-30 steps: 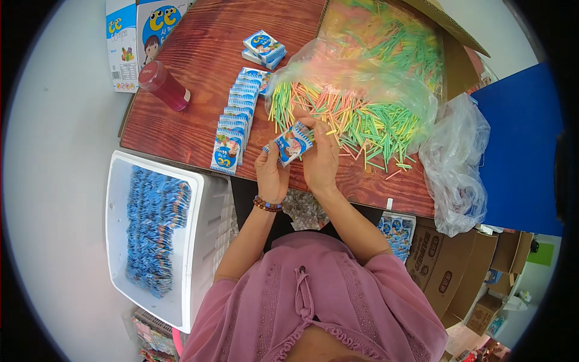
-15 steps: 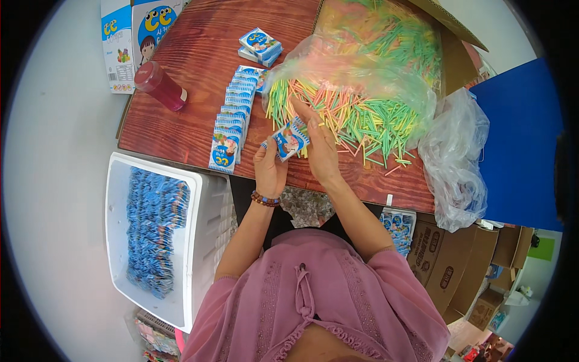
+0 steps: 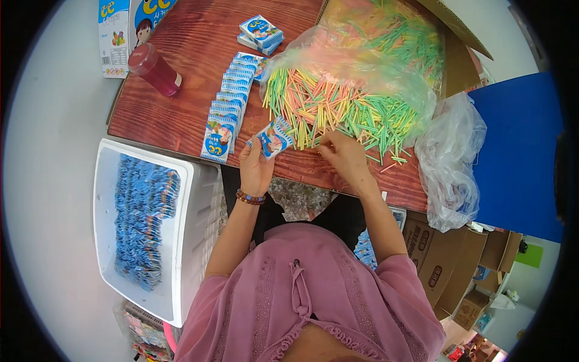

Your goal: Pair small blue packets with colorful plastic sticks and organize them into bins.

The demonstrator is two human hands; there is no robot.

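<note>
My left hand (image 3: 256,167) holds a small blue and white packet (image 3: 274,139) above the near edge of the wooden table (image 3: 181,102). My right hand (image 3: 342,155) reaches into the near edge of a heap of thin coloured sticks (image 3: 338,108), its fingers pinching at the sticks. Whether it has a stick between its fingers I cannot tell. A row of overlapping blue packets (image 3: 228,111) lies on the table just left of my left hand.
A white bin (image 3: 193,199) filled with blue packets stands at my left. A pink bottle (image 3: 154,68) and printed boxes (image 3: 123,27) sit at the far left of the table. More blue packets (image 3: 260,31) lie farther back. Clear plastic bag (image 3: 449,163) and cardboard boxes (image 3: 440,265) are right.
My right hand left the packet and moved right to the stick heap. My left hand kept the packet and stayed near the table edge.
</note>
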